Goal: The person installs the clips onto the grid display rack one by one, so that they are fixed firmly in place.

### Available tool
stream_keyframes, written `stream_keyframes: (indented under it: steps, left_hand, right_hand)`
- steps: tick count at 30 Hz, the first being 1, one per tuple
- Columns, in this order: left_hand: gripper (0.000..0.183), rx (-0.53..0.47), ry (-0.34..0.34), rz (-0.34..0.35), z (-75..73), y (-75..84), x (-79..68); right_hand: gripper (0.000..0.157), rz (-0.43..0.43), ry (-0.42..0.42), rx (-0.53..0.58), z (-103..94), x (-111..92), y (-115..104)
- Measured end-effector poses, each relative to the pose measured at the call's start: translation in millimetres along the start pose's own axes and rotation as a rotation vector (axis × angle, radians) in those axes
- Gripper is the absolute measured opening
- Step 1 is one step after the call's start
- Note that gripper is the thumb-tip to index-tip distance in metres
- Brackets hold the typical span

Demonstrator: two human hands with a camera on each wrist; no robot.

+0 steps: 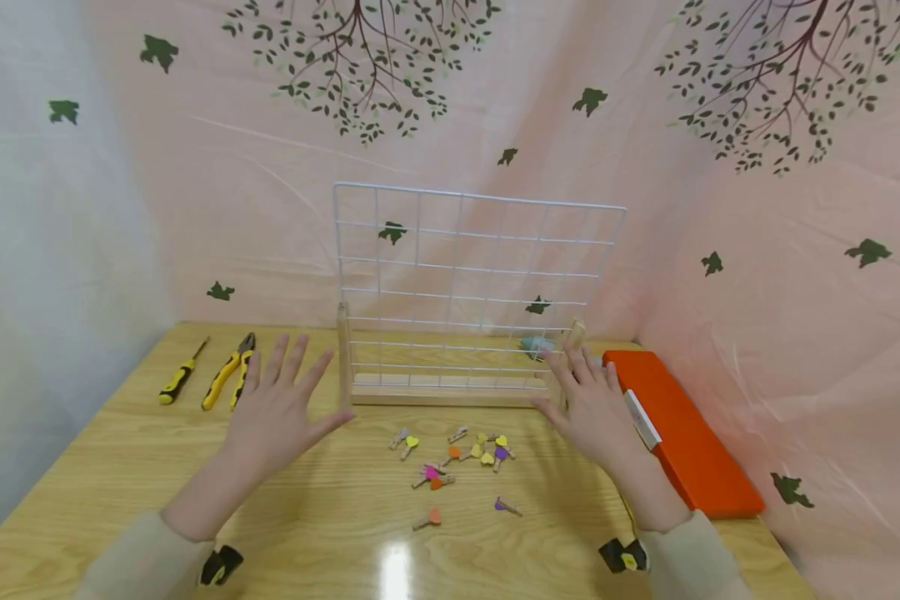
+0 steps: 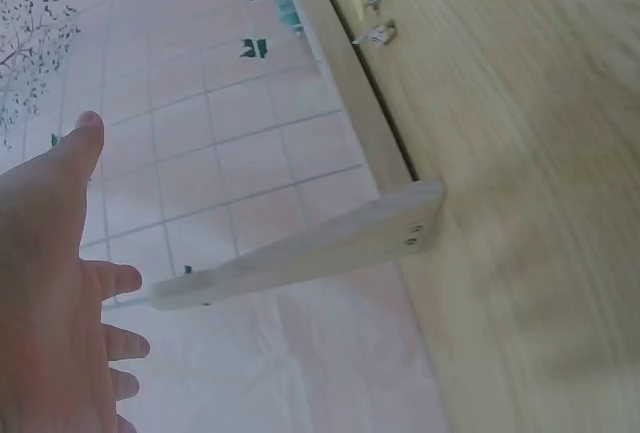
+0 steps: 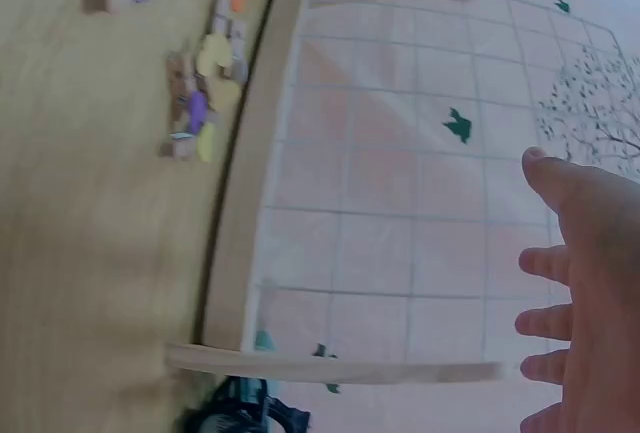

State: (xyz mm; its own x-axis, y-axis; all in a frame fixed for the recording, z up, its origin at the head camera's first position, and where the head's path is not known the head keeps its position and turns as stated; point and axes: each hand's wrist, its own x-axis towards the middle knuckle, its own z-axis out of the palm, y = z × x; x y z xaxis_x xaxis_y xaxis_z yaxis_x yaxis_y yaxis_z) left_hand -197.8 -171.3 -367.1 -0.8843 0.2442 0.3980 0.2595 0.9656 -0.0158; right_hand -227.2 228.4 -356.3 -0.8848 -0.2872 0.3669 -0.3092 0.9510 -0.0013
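Observation:
Both hands are spread with fingers extended and hold nothing. My left hand (image 1: pixel 273 421) hovers by the left post of a white wire grid rack (image 1: pixel 450 399) with a wooden base. On the other side, my right hand (image 1: pixel 596 412) overlaps the rack's right post in the head view; whether it touches cannot be told there. The right wrist view shows those fingers (image 3: pixel 545 320) apart from the wooden side piece (image 3: pixel 340 366). In front of the rack lie several small wooden clothespins (image 1: pixel 427 523) with coloured hearts in yellow, orange, pink and purple.
A yellow-black screwdriver (image 1: pixel 176 383) and pliers (image 1: pixel 223 379) lie at the table's left. An orange-red box (image 1: pixel 693 450) with a white piece (image 1: pixel 642 419) against its side lies at the right. Behind the rack sits a blue-grey object (image 1: pixel 536 346). Patterned cloth hangs behind the table.

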Motion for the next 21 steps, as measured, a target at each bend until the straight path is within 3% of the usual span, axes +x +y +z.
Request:
stream_keyframes:
  steps: [4, 9, 16, 21]
  left_hand:
    - [0.091, 0.01, -0.016, 0.049, -5.8, 9.5, 6.9]
    - [0.094, -0.06, -0.1, 0.156, -1.7, 27.3, 10.0]
    - [0.106, -0.211, -0.194, 0.302, 26.5, 46.3, 5.2]
    - [0.107, -0.339, -0.256, 0.383, 56.4, 47.7, 6.0]
  right_hand:
    - [0.072, 0.029, 0.045, 0.109, -12.9, 9, 10]
    - [0.073, 0.104, 0.115, 0.289, -22.6, 21, 28]
    - [0.075, 0.2, 0.131, 0.525, -12.4, 38, 55]
    - [0.077, 0.191, 0.105, 0.713, -0.1, 44, 62]
